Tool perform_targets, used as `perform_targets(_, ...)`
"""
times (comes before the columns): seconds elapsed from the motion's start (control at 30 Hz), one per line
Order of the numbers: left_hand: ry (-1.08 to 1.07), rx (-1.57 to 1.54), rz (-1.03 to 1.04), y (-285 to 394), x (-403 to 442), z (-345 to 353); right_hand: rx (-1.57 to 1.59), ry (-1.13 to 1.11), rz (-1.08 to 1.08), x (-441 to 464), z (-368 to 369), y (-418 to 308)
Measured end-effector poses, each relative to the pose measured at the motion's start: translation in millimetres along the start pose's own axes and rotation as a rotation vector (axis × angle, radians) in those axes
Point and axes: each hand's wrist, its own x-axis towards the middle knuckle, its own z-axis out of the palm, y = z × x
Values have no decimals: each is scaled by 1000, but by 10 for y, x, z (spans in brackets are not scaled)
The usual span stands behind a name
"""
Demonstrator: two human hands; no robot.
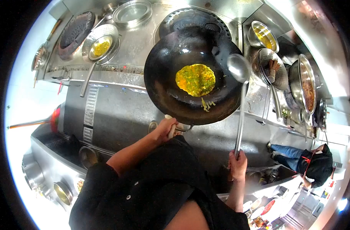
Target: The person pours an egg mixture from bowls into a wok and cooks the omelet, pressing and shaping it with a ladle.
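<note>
A large black wok (163, 57) is in front of me, tilted so its inside faces me. In it lies a flat yellow-green omelette (195, 79), with a few loose scraps (206, 104) just below. My left hand (166, 128) is closed around a pale cloth (172, 130) at the wok's near rim, close to its metal loop handle (185, 127). My right hand (237, 165) grips the long handle of a steel ladle (239, 68). The ladle's bowl is over the wok's right side, clear of the omelette.
Behind the wok is a black burner ring (194, 17). To the left, a perforated strainer (100, 36) holds yellow food. Steel bowls (263, 36) and strainers (272, 67) stand at the right. Another person (314, 163) stands at the lower right. A counter (48, 153) runs behind me.
</note>
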Motion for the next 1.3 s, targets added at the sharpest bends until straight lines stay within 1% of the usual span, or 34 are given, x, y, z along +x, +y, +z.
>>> perform_targets(0.03, 17, -7, -2, -8, 14, 5, -102, -20, 15, 27, -47, -29)
perform_targets(0.07, 35, -15, -4, -21, 33, 2, -346, -60, -27, 99, -119, 62)
perform_targets(0.1, 52, -25, -4, -24, 44, 0, -414, -31, -103, 121, -154, 80)
perform_targets(0.17, 43, -22, 20, 17, -52, 32, -551, 21, -259, 144, -208, -205)
perform_targets(0.2, 40, -20, 33, 36, -87, 35, -573, -69, -106, 89, -245, -557)
perform_targets(0.23, 46, -22, 31, 36, -80, 25, -660, -83, -124, 99, -294, -639)
perform_targets(0.3, 56, -25, 25, 32, -30, 1, -793, -111, -244, 142, -370, -674)
perform_targets(0.4, 6, -87, -2, 13, 33, -56, -942, -136, -281, 162, -368, -738)
perform_targets(0.5, -42, -96, 34, 24, -23, -54, -1013, -141, -264, 195, -277, -767)
perform_targets(0.53, -22, -90, 35, 39, -60, -30, -1078, -144, -240, 240, -235, -736)
perform_targets(0.6, 17, -75, 36, 78, -118, 26, -1112, -131, -209, 332, -100, -713)
perform_targets(0.63, -3, -44, 56, 70, -90, -1, -1128, -123, -191, 377, -9, -723)
perform_targets(0.67, -22, -14, 73, 53, -53, -49, -1106, -135, -170, 425, 91, -733)
perform_targets(0.77, -62, 21, 101, 27, -24, -73, -865, -34, -157, 428, 365, -602)
perform_targets(0.8, -71, 26, 106, 31, -35, -73, -755, 64, -328, 464, 400, -327)
perform_targets(0.9, -86, 266, 168, 180, -258, -28, -486, -82, -116, 508, 380, 42)
perform_targets(0.93, -66, 193, 132, 172, -233, -26, -532, -35, -135, 372, 411, -226)
perform_targets(1.0, -23, 44, 60, 114, -140, -30, -525, -5, -158, 299, 414, -285)
perform_targets(1.03, -69, 102, 138, 87, -132, -57, -520, 11, -168, 276, 416, -284)
perform_targets(1.07, -115, 161, 218, 76, -129, -93, -477, -25, -124, 276, 403, -254)
perform_targets(1.13, -125, 133, 233, 59, -118, -102, -393, -96, -32, 253, 369, -230)
perform_targets(1.2, -53, -36, 101, 60, -84, -52, -334, -121, -40, 219, 388, -316)
perform_targets(1.23, -41, -31, 108, 52, -75, -43, -304, -133, -44, 220, 413, -377)
perform_targets(1.3, -14, -23, 124, 34, -61, -38, -401, -150, -100, 295, 456, -372)
